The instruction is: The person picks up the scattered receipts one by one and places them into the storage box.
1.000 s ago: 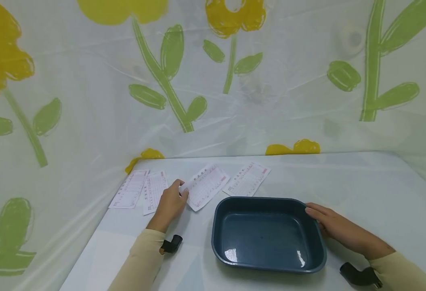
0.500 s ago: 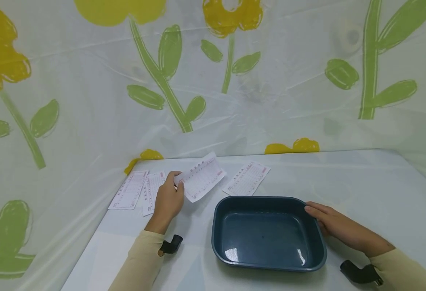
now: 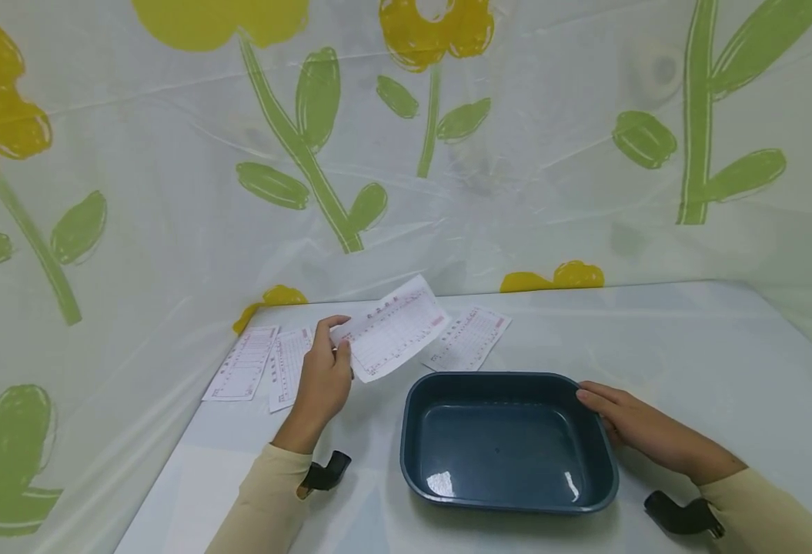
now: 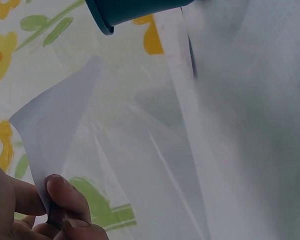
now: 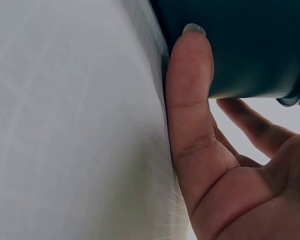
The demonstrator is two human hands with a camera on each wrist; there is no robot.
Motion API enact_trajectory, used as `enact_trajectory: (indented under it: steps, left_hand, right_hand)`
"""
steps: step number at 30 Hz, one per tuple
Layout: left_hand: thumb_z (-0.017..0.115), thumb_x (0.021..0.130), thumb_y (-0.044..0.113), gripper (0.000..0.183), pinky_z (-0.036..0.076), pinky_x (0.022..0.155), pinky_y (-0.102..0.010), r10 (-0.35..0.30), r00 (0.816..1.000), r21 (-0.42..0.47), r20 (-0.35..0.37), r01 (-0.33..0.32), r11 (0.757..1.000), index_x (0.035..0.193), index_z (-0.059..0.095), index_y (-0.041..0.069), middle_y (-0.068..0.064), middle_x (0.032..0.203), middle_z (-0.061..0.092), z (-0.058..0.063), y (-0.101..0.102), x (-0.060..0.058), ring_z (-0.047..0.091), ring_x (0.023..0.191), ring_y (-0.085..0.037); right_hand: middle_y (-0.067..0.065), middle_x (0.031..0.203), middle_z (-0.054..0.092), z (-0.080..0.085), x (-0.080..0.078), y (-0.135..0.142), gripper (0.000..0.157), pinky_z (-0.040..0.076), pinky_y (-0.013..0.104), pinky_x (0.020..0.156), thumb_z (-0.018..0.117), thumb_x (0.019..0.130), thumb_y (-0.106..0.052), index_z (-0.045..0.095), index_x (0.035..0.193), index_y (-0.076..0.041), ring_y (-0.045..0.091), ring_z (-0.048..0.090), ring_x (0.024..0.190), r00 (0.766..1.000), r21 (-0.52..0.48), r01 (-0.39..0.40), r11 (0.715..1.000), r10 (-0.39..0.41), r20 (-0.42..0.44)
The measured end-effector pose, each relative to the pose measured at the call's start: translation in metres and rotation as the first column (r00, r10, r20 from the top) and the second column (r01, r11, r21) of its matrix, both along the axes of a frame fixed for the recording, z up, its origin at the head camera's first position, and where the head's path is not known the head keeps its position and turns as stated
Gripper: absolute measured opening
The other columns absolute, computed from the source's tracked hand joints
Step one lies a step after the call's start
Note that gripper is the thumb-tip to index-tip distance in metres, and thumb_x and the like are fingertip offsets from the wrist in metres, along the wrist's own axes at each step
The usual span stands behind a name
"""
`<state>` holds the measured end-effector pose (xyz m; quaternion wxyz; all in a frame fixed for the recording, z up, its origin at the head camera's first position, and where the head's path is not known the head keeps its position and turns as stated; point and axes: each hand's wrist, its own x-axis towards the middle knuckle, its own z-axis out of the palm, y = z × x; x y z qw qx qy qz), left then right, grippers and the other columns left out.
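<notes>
In the head view, my left hand [image 3: 322, 381] pinches a printed paper slip [image 3: 395, 327] by its left end, between thumb and fingers. The slip is lifted off the table and tilted, and its back shows in the left wrist view. A dark blue-green plastic tub [image 3: 499, 504] sits at the front of the table with nothing inside. My right hand [image 3: 644, 431] holds the tub's far right corner, thumb at the rim and fingers along the outer wall. In the right wrist view one straight finger [image 5: 190, 95] lies against that wall.
Two more slips lie at the table's left edge, the outer slip [image 3: 242, 363] beside the inner slip [image 3: 289, 368]. Another slip [image 3: 466, 338] lies behind the tub, partly covered by the raised one. A flowered curtain [image 3: 489, 215] hangs along the table's back and left.
The left hand has raised the slip from the table and tilted it up, shifting it slightly to the right over the slip behind. The right hand stays at the tub's corner.
</notes>
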<state>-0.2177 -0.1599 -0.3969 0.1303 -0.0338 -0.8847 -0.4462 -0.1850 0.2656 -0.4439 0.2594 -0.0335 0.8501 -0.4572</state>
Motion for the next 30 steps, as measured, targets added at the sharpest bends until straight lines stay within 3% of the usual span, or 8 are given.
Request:
enact_trajectory:
  steps: [12, 16, 24, 30]
  left_hand:
    - [0.040, 0.106, 0.013, 0.038, 0.037, 0.048, -0.020, -0.137, 0.991, 0.078, -0.004, 0.136, 0.988, 0.144, 0.038, 0.019, -0.016, 0.110, 0.065, 0.010, 0.008, 0.008, 0.050, 0.060, -0.020]
    - [0.042, 0.106, 0.012, 0.039, 0.039, 0.050, -0.021, -0.179, 0.984, 0.086, 0.022, 0.176, 0.981, 0.144, 0.038, 0.019, -0.017, 0.110, 0.065, 0.011, 0.010, 0.010, 0.054, 0.063, -0.024]
    - [0.045, 0.104, 0.011, 0.038, 0.045, 0.054, -0.022, -0.238, 0.970, 0.082, 0.052, 0.234, 0.969, 0.142, 0.042, 0.020, -0.014, 0.102, 0.068, 0.011, 0.019, 0.016, 0.058, 0.066, -0.020]
    - [0.046, 0.104, 0.009, 0.039, 0.045, 0.053, -0.021, -0.310, 0.949, 0.105, 0.062, 0.303, 0.947, 0.142, 0.040, 0.017, -0.013, 0.107, 0.070, 0.007, 0.028, 0.020, 0.059, 0.065, -0.018]
  right_hand:
    - [0.034, 0.158, 0.026, 0.000, 0.001, 0.000, 0.082, 0.051, 0.052, 0.099, 0.034, 0.105, -0.054, 0.017, 0.155, 0.009, 0.044, 0.050, 0.134, 1.000, -0.048, -0.002, 0.999, 0.002, -0.007]
    - [0.034, 0.157, 0.027, 0.000, 0.001, -0.001, 0.082, 0.051, 0.053, 0.099, 0.034, 0.106, -0.053, 0.018, 0.154, 0.010, 0.046, 0.049, 0.134, 1.000, -0.052, -0.007, 0.999, 0.006, -0.012]
    - [0.033, 0.159, 0.025, 0.000, 0.001, -0.001, 0.083, 0.049, 0.055, 0.101, 0.033, 0.105, -0.055, 0.017, 0.155, 0.009, 0.050, 0.037, 0.141, 1.000, -0.047, -0.013, 0.999, 0.013, 0.004]
    - [0.034, 0.159, 0.023, 0.001, 0.000, -0.001, 0.083, 0.051, 0.053, 0.098, 0.032, 0.105, -0.055, 0.015, 0.155, 0.009, 0.049, 0.043, 0.137, 1.000, -0.038, -0.019, 0.999, 0.020, 0.006]
